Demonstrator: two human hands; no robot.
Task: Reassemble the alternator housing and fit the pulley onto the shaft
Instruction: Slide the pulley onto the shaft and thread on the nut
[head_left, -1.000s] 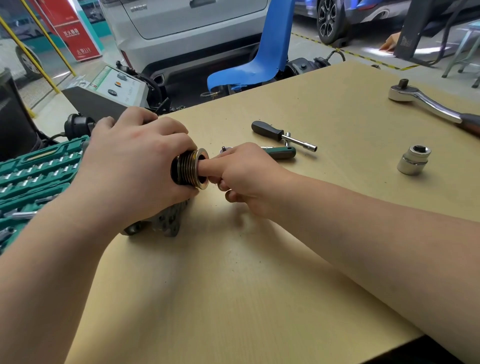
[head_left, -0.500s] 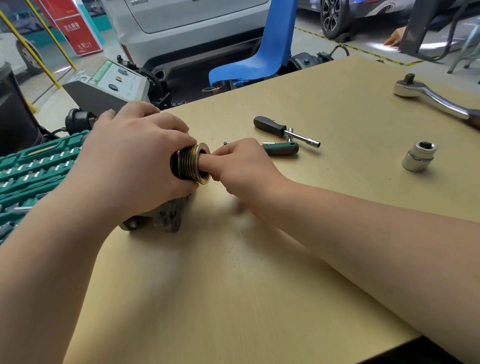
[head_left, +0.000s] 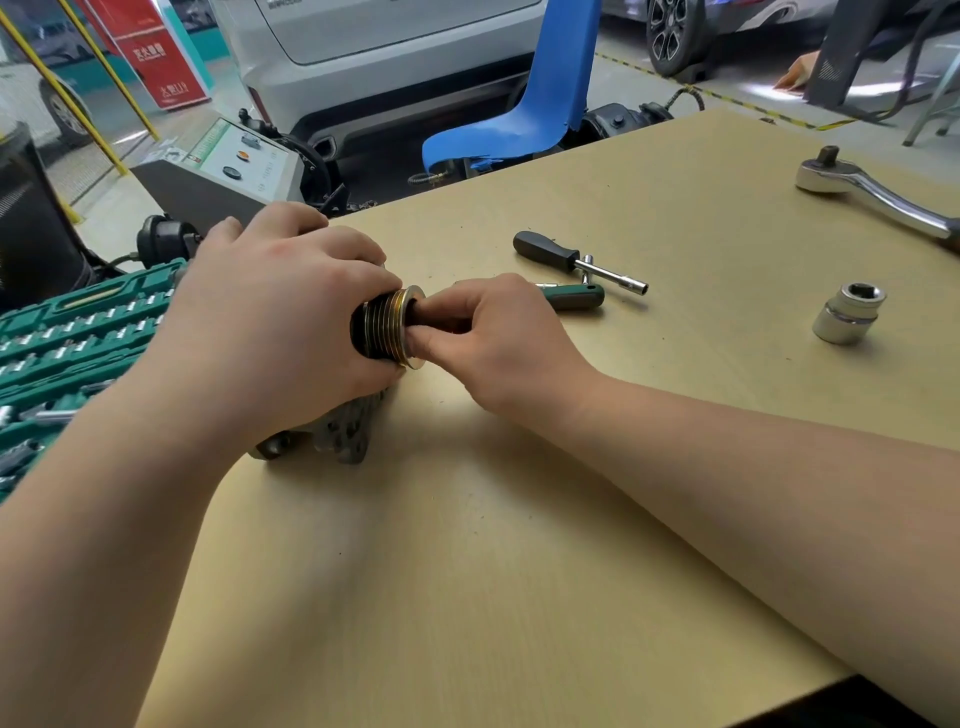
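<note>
Tabletop unchanged — right hand fingertips now, seemingly, inside pulley.

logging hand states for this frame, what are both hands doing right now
Left hand: curled around the alternator, holding it down on the table.
Right hand: fingertips pinched at the centre of the pulley; what they pinch is hidden.

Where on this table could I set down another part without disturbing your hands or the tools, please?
The near table between the two forearms is bare, as is the far strip between the T-handle driver and the ratchet. It is crowded around the pulley, where the left hand and right hand meet, and beside the socket.
</note>
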